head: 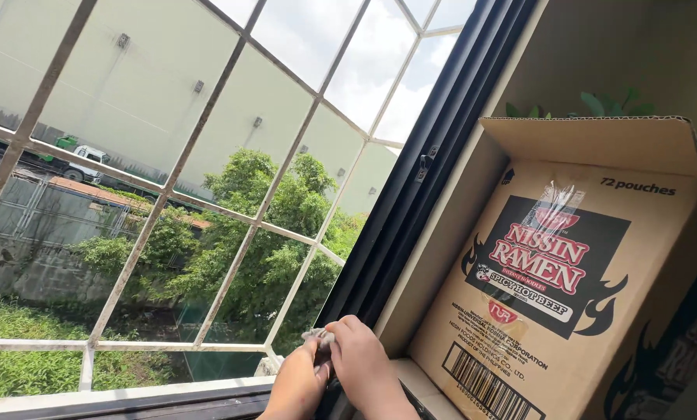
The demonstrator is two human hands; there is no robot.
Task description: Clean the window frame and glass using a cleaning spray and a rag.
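Pinching small grey cloth wad (318, 339) between both hands at bottom centre of frame: left hand (298, 383) curled under it, right hand (364, 365) folded over top, fingers pressed together. Cloth sits against lower end of dark window frame (434, 148), seemingly pressed there for rubbing. Cardboard box (574, 288) stands tilted just right of hands, crowding that side. Open room only leftward, along sill (131, 393) beneath metal grille (169, 179).

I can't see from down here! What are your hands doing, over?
Left hand and right hand together, pinching a small grey crumpled cloth at the black window frame. Big brown cardboard box close on the right.
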